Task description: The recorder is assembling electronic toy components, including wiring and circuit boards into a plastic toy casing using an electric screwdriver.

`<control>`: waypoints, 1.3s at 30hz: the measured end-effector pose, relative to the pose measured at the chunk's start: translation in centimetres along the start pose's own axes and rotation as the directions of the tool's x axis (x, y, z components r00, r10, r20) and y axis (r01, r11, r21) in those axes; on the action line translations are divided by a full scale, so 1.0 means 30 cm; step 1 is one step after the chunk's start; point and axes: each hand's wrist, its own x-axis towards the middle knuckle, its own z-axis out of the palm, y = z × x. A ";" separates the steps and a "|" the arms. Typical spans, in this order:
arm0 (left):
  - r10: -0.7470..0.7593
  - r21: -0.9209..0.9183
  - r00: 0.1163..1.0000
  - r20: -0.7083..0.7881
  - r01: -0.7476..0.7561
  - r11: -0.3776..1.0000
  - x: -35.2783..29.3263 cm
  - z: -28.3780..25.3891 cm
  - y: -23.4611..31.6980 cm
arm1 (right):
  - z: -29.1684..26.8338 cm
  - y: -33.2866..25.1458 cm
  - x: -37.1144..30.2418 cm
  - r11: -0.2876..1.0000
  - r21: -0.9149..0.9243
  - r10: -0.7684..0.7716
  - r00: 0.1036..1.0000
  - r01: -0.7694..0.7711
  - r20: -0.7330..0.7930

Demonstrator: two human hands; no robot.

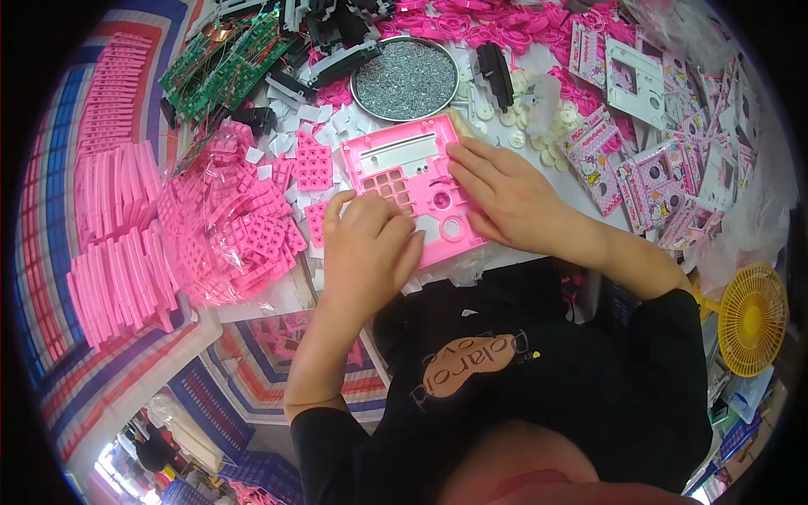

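A pink plastic casing (468, 242) lies in front of me, with a long slot along its far side, a grid of small square openings and two round holes. My right hand (515, 200) grips the casing's right edge, its fingers resting over the rim. Over the near left part of the casing, beside the square openings, my left hand (370, 240) is closed with curled fingers. Whatever the fingertips hold there, if anything, is hidden beneath the hand. Left of the casing lie pink button pads (314, 162) among small white pieces.
A round metal tray (406, 80) of small screws stands beyond the casing. Green circuit boards (227, 71) lie far left, near a heap of bagged pink button pads (227, 223) and stacked pink parts (122, 282). Printed panels (656, 181) pile up at right, above a yellow fan (753, 321).
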 end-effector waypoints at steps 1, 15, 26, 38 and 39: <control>0.020 0.031 0.999 -0.029 -0.019 0.999 0.017 0.005 0.004 | -0.012 0.003 0.009 1.000 -0.008 0.006 1.000 -0.006 -0.005; -0.053 0.065 0.992 0.113 0.046 0.997 -0.045 0.098 0.025 | -0.087 0.177 0.081 0.900 0.373 0.286 0.952 -0.227 -0.111; -0.051 -0.152 0.992 -0.114 0.033 0.988 -0.038 0.087 0.022 | -0.020 0.265 0.171 0.978 -0.103 0.185 0.982 -0.181 0.032; -0.407 -0.651 0.893 0.193 0.427 0.628 -0.024 0.101 0.112 | -0.068 -0.085 0.016 0.769 0.637 0.170 0.979 -0.060 -0.113; -0.355 -0.577 0.924 0.141 0.368 0.729 -0.026 0.099 0.116 | -0.055 -0.085 0.007 0.783 0.616 0.186 0.978 -0.087 -0.098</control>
